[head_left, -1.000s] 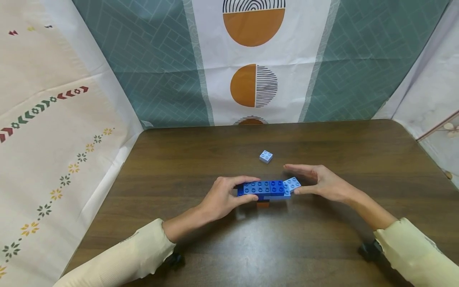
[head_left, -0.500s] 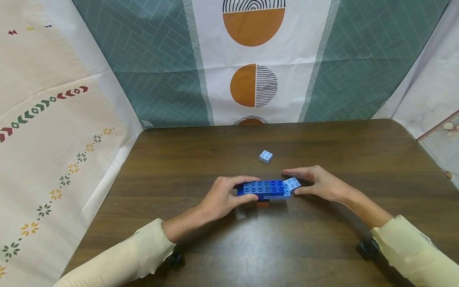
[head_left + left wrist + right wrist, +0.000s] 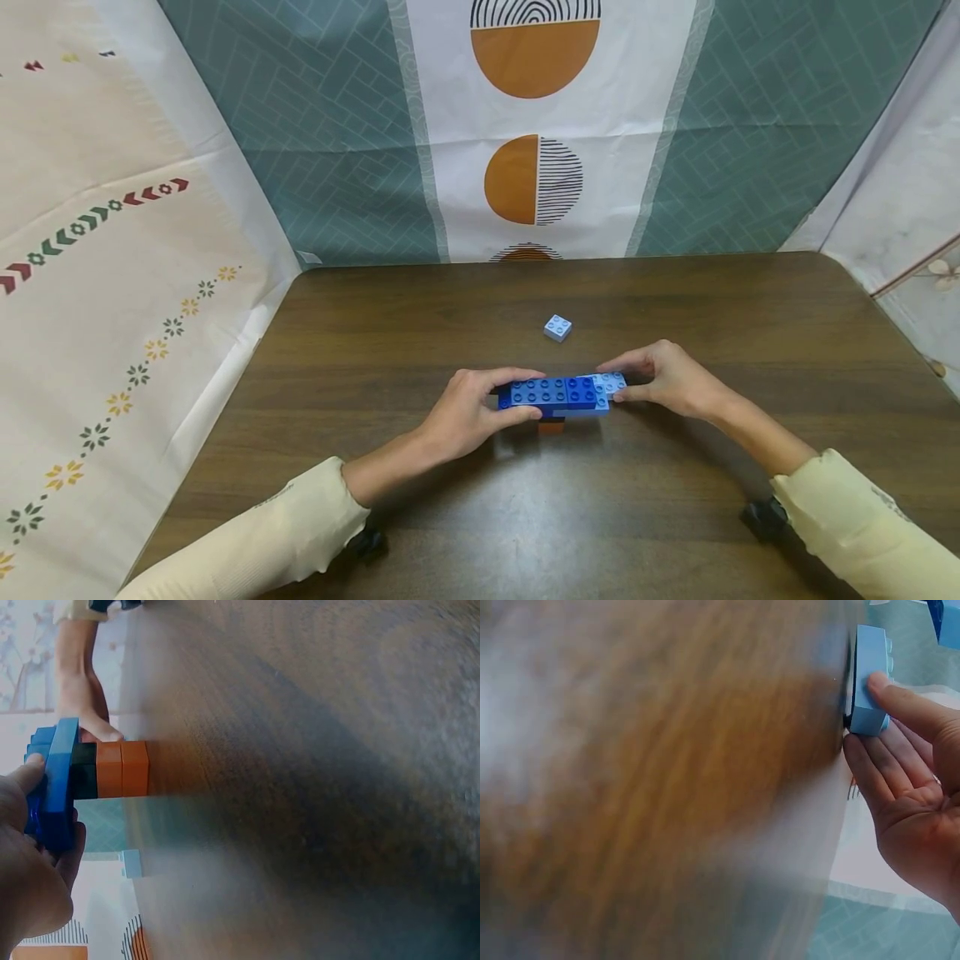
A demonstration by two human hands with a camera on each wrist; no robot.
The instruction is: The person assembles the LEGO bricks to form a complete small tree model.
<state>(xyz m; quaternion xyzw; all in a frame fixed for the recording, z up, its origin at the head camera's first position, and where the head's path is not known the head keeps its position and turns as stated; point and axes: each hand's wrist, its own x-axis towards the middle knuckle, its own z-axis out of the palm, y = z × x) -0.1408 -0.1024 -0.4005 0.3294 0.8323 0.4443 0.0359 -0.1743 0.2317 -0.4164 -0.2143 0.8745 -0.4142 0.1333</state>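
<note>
My left hand grips the left part of a blue toy brick build, thumb on the near side and fingers on the far side. In the left wrist view, the build's wide blue top rests on a dark brick and orange bricks standing on the table. At its right end my right hand pinches a light blue brick low by the tabletop. The right wrist view shows the thumb pressed on that brick's side, the fingers beyond it. From above, the build partly covers this brick.
A small pale blue brick lies on the dark wooden table behind the build. Patterned cloths hang at the table's far edge and both sides.
My right hand has closed its thumb and fingers onto the light blue brick, which has turned to lie nearly in line with the build. The left hand keeps its place.
</note>
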